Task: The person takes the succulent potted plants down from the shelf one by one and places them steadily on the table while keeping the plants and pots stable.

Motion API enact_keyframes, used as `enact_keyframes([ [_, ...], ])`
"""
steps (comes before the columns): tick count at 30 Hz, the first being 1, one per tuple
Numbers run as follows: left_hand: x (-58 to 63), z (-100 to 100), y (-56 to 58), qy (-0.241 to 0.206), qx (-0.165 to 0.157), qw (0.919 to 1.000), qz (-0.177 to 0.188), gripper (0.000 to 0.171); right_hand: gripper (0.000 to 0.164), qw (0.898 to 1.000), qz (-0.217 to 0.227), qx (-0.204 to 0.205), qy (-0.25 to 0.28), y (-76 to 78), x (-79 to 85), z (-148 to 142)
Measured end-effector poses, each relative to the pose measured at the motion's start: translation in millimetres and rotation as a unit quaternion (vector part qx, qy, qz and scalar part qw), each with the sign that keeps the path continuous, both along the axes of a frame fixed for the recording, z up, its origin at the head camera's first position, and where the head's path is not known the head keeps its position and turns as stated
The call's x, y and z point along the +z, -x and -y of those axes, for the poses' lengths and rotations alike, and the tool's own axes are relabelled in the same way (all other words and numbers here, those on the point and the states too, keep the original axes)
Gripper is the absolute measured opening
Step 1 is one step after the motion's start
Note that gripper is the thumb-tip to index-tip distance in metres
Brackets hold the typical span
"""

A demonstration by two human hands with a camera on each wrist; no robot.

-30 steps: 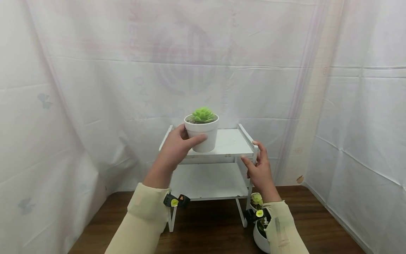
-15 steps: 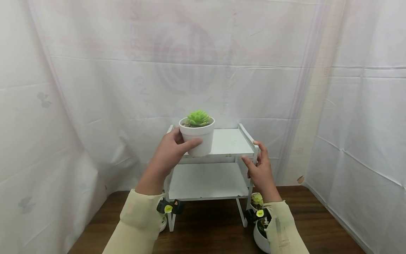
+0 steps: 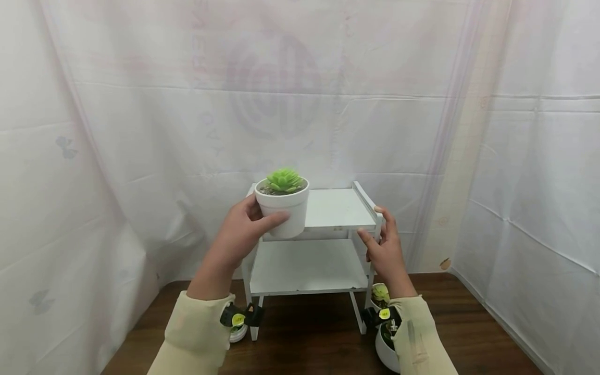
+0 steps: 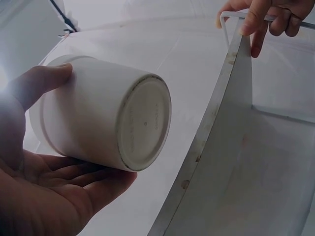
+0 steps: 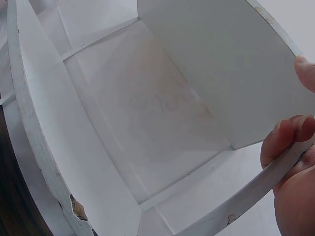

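Observation:
My left hand (image 3: 236, 232) holds a white flowerpot (image 3: 296, 214) with a bright green succulent (image 3: 284, 180), thumb across its front and fingers behind. The pot overlaps the front left of the upper tier of a white two-tier shelf rack (image 3: 339, 208). In the left wrist view the pot (image 4: 98, 113) shows its bare underside, apart from the shelf edge (image 4: 197, 157). At the rack's front right corner my right hand (image 3: 388, 255) grips the frame. The right wrist view has its fingers (image 5: 278, 142) curled round the side rail (image 5: 246, 201).
Below my right wrist stand a yellow-green potted succulent (image 3: 380, 294) and a white bowl-shaped pot (image 3: 386, 357), partly hidden. Another small white pot (image 3: 238, 334) shows beside the rack's left leg. The rack stands on a dark wooden table (image 3: 300, 357), with white sheeting (image 3: 187, 130) around it.
My left hand has drawn the potted succulent left, down and towards me, away from over the upper tier's middle. A small pot by the left leg has come into view. My right hand stays put.

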State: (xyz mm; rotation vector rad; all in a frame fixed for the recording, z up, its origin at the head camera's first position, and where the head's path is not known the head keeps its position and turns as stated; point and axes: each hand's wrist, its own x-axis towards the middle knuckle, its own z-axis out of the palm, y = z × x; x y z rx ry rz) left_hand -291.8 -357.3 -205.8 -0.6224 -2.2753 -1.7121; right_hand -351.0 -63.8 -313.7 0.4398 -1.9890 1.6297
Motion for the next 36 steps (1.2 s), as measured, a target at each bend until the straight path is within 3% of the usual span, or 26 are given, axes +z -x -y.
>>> enact_keyframes([
  [9, -8.8, 8.5, -4.4, -0.007, -0.013, 0.9999, -0.007, 0.061, 0.066, 1.000, -0.004, 0.001, 0.002, -0.6, -0.4, 0.8],
  [23, -21.6, 21.4, -16.8, 0.000, -0.001, 0.9999, -0.015, 0.060, 0.066, 1.000, -0.002, 0.004, 0.001, 0.5, -1.1, 0.4],
  [31, -31.1, 29.2, -23.7, -0.007, 0.005, 0.9999, 0.010, 0.066, 0.065, 1.000, -0.004, 0.005, 0.006, -0.2, -0.9, -0.2],
  [36, -36.0, 35.4, -29.5, 0.004, 0.015, 0.9999, 0.001, 0.065, 0.065, 1.000, -0.002, 0.004, 0.005, 0.2, -1.5, -0.1],
])
